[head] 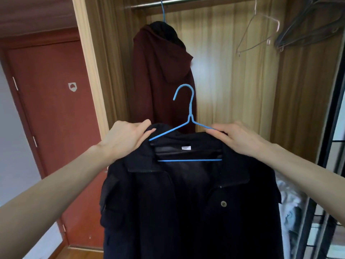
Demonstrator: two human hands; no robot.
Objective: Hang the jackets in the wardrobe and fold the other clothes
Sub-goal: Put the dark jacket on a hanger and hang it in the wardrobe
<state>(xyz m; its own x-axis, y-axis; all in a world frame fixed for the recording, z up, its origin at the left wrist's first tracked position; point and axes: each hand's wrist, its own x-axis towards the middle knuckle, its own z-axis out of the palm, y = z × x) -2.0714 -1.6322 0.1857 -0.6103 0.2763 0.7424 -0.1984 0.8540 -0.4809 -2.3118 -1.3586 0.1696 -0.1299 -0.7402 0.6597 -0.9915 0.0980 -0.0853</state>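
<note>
I hold a black jacket (186, 212) up in front of the open wardrobe. A blue wire hanger (190, 116) sits inside its collar, hook pointing up and free. My left hand (127, 137) grips the jacket's left shoulder at the collar. My right hand (237, 137) grips the right shoulder, fingers over the hanger's arm. Behind, a dark red hooded jacket (160, 75) hangs on another blue hanger (163, 12) from the wardrobe rail (186, 1).
Empty wire hangers (261, 32) and a bunch of dark hangers (308, 28) hang at the rail's right end. A red door (52, 109) stands to the left. Light-coloured laundry (291, 208) lies low at the right beside a metal rack (326, 221).
</note>
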